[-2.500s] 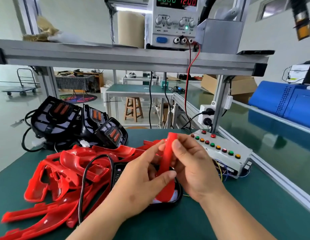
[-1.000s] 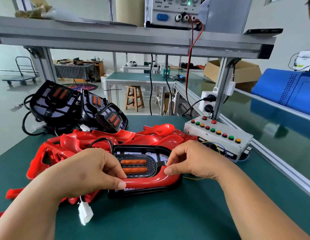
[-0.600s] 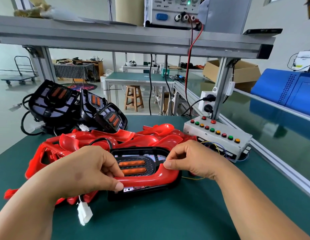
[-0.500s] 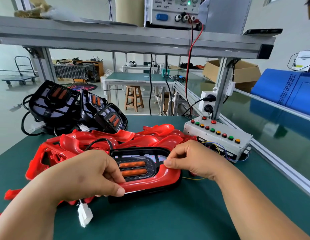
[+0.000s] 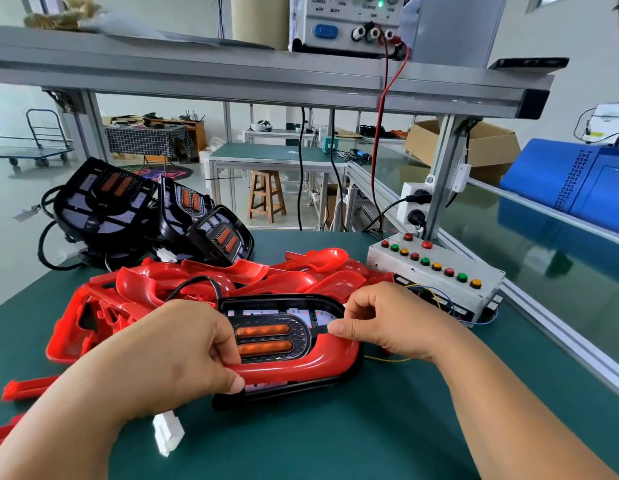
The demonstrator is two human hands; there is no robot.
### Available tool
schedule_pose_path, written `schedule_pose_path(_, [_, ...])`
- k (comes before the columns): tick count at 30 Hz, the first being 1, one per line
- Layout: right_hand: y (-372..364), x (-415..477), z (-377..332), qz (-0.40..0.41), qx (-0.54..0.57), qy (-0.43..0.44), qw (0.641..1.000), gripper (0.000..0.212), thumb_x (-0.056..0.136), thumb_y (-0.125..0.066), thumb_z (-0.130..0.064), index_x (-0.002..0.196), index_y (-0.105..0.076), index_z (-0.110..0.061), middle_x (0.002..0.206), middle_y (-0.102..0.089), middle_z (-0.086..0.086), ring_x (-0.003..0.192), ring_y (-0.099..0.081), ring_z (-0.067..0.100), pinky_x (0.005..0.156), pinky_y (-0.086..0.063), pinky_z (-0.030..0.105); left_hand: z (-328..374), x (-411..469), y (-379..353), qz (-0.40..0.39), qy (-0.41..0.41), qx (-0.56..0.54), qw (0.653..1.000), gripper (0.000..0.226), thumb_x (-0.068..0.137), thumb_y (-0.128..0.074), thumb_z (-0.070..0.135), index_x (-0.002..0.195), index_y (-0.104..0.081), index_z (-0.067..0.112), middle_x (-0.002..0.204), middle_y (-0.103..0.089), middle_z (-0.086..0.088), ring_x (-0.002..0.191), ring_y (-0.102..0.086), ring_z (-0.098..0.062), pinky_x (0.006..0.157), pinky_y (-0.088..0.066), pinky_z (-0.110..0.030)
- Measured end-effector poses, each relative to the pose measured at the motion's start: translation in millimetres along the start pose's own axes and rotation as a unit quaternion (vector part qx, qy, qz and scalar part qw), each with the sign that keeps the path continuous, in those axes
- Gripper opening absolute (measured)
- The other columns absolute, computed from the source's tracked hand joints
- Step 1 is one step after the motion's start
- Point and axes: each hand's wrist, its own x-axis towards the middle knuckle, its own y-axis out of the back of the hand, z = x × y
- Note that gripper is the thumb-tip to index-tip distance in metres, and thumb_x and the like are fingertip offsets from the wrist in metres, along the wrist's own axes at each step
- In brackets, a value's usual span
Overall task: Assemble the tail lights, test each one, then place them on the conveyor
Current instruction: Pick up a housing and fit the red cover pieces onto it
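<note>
A black tail light housing with two orange lamp strips lies flat on the green table in front of me. A curved red lens cover sits along its near and right side. My left hand grips the cover's left end, thumb on its front edge. My right hand pinches the cover's right end against the housing. A white connector on the housing's black cable lies just below my left wrist.
A heap of loose red lens covers lies behind the housing. Three black housings stand at the back left. A grey test box with coloured buttons sits at right, beside the glossy conveyor. A power supply stands on the shelf above.
The upright red cover I held earlier has been laid onto the black housing. In the last half second it shifted slightly against the housing under both hands.
</note>
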Motion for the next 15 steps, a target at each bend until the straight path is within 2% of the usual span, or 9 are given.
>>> schedule_pose_path(4, [-1, -1, 0, -0.008, -0.015, -0.035, 0.999, 0.040, 0.073, -0.073, -0.061, 0.063, -0.060, -0.024, 0.058, -0.061, -0.012, 0.053, -0.053, 0.001, 0.060, -0.047, 0.028, 1, 0, -1, 0.002, 0.002, 0.014, 1.000, 0.011, 0.071, -0.081, 0.044, 0.072, -0.075, 0.035, 0.065, -0.065, 0.029, 0.054, -0.059, 0.008, 0.049, -0.041, -0.010])
schedule_pose_path(8, [-6, 0, -2, 0.028, -0.130, -0.060, 0.989, 0.049, 0.071, -0.064, -0.070, 0.064, -0.055, -0.023, 0.072, -0.060, -0.007, 0.064, -0.054, 0.007, 0.061, -0.045, 0.030, 1, 0, -5, -0.022, 0.011, 0.020, 0.999, 0.004, 0.079, -0.075, 0.044, 0.079, -0.076, 0.040, 0.065, -0.064, 0.032, 0.056, -0.059, 0.010, 0.051, -0.042, -0.009])
schedule_pose_path(10, [-8, 0, -1, 0.015, -0.102, -0.088, 0.991, 0.049, 0.071, -0.065, -0.071, 0.073, -0.054, -0.024, 0.081, -0.061, -0.005, 0.066, -0.064, 0.013, 0.062, -0.053, 0.035, -3, 2, -4, -0.040, 0.016, 0.010, 0.999, 0.011, 0.086, -0.068, 0.040, 0.084, -0.076, 0.033, 0.064, -0.068, 0.019, 0.050, -0.057, 0.003, 0.051, -0.046, -0.012])
schedule_pose_path(12, [-11, 1, 0, -0.005, -0.016, -0.120, 0.993, 0.048, 0.072, -0.069, -0.067, 0.085, -0.051, -0.024, 0.089, -0.060, 0.000, 0.060, -0.070, 0.019, 0.062, -0.060, 0.040, -7, 2, -2, -0.045, 0.036, -0.017, 0.998, 0.006, 0.087, -0.068, 0.036, 0.089, -0.073, 0.036, 0.062, -0.070, 0.010, 0.048, -0.057, 0.000, 0.050, -0.048, -0.015])
schedule_pose_path(15, [-15, 1, 0, -0.016, 0.021, -0.126, 0.992, 0.050, 0.074, -0.069, -0.064, 0.101, -0.045, -0.030, 0.092, -0.054, -0.003, 0.052, -0.067, 0.012, 0.052, -0.056, 0.029, -15, 2, -2, -0.079, 0.053, -0.050, 0.994, 0.023, 0.087, -0.066, 0.042, 0.098, -0.047, 0.037, 0.070, -0.074, 0.003, 0.057, -0.068, -0.008, 0.064, -0.059, -0.029])
